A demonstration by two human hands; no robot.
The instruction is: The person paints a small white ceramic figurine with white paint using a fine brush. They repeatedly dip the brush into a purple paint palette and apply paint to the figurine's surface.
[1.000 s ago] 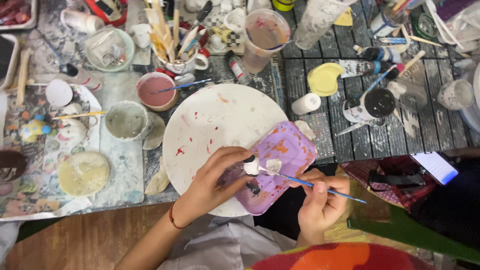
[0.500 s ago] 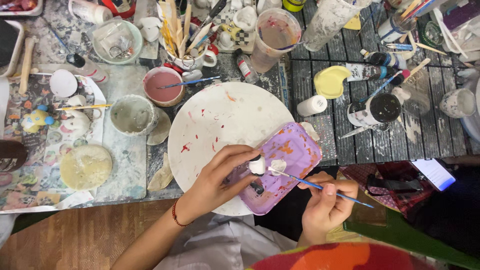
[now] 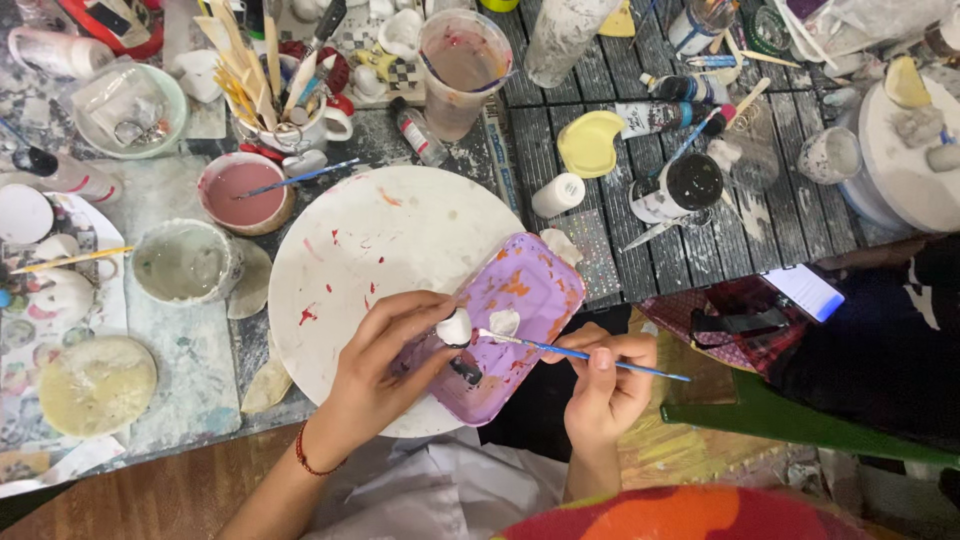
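Observation:
My left hand pinches a small white clay piece over a purple plastic tray used as a palette. My right hand holds a thin blue-handled paintbrush whose tip rests in a dab of white paint right beside the clay piece. The purple tray lies on the lower right part of a large white round board spotted with red paint, at the table's near edge.
Behind the board stand a bowl of pink paint with a brush, a grey-water cup, a mug of tools, a cloudy plastic cup, a black-lidded jar and a yellow dish. A phone lies at right.
The brush tip has stayed at the white paint beside the clay piece. Both hands have shifted only slightly over the purple tray.

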